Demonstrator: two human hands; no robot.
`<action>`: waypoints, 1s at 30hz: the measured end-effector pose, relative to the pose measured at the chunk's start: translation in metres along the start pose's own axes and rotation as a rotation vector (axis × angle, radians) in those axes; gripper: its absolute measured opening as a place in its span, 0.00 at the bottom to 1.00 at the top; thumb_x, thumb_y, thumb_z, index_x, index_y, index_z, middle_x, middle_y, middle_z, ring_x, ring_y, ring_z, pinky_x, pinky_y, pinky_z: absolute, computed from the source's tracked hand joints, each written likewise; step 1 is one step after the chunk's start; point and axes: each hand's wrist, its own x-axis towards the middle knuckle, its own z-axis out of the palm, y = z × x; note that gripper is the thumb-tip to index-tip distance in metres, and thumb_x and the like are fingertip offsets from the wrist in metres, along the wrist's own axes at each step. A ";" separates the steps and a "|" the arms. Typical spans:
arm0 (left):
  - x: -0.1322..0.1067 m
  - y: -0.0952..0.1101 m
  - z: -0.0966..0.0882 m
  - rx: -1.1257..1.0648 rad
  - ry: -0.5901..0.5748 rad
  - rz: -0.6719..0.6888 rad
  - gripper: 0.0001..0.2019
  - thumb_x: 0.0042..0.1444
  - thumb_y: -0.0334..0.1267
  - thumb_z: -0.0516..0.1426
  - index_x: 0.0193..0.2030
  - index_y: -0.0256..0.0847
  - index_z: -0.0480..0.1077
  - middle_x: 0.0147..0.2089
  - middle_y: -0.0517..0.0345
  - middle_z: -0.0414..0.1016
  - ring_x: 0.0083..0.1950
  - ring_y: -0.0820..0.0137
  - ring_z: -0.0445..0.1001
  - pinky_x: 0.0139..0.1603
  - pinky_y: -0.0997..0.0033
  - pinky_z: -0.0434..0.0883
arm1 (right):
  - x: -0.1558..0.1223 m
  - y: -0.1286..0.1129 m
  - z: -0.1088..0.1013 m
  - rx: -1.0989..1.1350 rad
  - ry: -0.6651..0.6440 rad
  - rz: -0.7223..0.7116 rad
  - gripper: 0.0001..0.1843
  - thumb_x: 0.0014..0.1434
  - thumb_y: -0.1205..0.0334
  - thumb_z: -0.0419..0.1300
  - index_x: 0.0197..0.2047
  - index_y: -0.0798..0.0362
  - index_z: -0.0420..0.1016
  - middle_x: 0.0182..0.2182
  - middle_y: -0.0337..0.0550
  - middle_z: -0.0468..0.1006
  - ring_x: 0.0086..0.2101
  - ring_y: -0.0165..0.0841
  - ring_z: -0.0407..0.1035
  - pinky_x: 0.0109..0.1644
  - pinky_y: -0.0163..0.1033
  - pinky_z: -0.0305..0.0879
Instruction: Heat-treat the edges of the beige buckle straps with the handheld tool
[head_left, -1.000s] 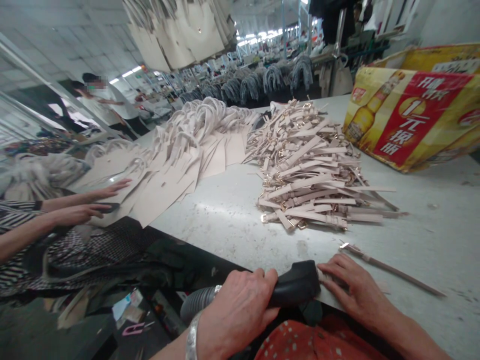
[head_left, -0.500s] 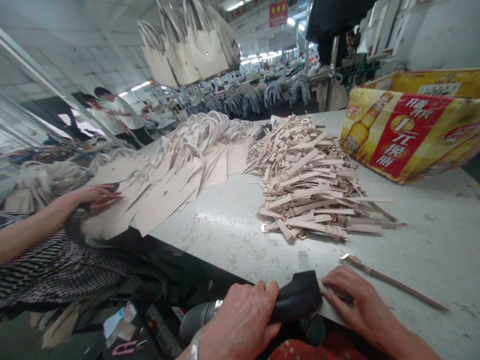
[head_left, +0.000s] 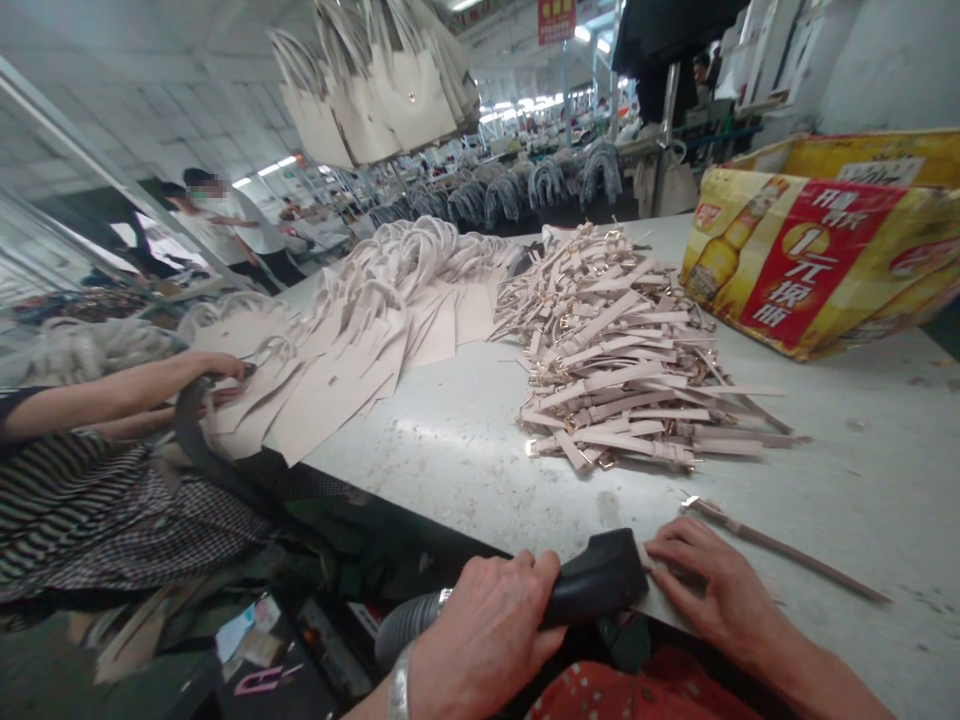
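Here, in the head view, the left hand (head_left: 487, 630) wraps around a black nozzle (head_left: 600, 582), fingers curled over its top, with a silver bracelet (head_left: 400, 690) at the wrist. A grey ribbed hose (head_left: 409, 625) runs from the back of the nozzle, below the near edge of the white table (head_left: 450, 430). The right hand (head_left: 716, 590) is at the nozzle's front end, thumb and fingers pinching a pale strip (head_left: 644, 557) right by its mouth; the fingers cover most of it, so it is probably a strap like the others, though the view is too poor to be sure.

Just beyond the right hand, a single strap (head_left: 787, 550) lies slantwise on the table, its buckle end pointing away to the left. Farther back is a heaped pile of buckled straps (head_left: 622, 380), many with gold-coloured buckles. A yellow and red box (head_left: 817, 260) stands to the right of the pile. To the left, flat beige panels with looped handles (head_left: 337, 390) overlap along the table, and a co-worker in striped sleeves reaches a hand (head_left: 214, 368) to them, beside a dark hose.
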 end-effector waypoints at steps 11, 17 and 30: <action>-0.012 -0.022 -0.002 -0.094 0.063 -0.103 0.07 0.60 0.43 0.53 0.42 0.45 0.67 0.38 0.58 0.78 0.39 0.60 0.77 0.38 0.65 0.69 | 0.002 -0.013 -0.002 -0.071 -0.030 0.016 0.12 0.68 0.63 0.50 0.48 0.49 0.74 0.38 0.44 0.68 0.40 0.36 0.63 0.42 0.45 0.63; -0.011 -0.010 -0.013 -0.111 0.008 -0.079 0.06 0.60 0.42 0.54 0.41 0.44 0.67 0.39 0.59 0.78 0.37 0.63 0.77 0.35 0.67 0.68 | 0.005 -0.018 -0.010 -0.074 -0.129 0.059 0.12 0.68 0.63 0.50 0.48 0.49 0.73 0.39 0.45 0.67 0.41 0.37 0.62 0.43 0.47 0.62; 0.004 0.015 -0.017 0.049 -0.100 0.007 0.09 0.59 0.40 0.55 0.46 0.44 0.68 0.43 0.54 0.77 0.42 0.51 0.78 0.41 0.45 0.76 | -0.012 0.008 -0.004 -0.045 -0.050 0.096 0.21 0.64 0.59 0.57 0.60 0.44 0.64 0.50 0.43 0.72 0.52 0.41 0.63 0.62 0.60 0.53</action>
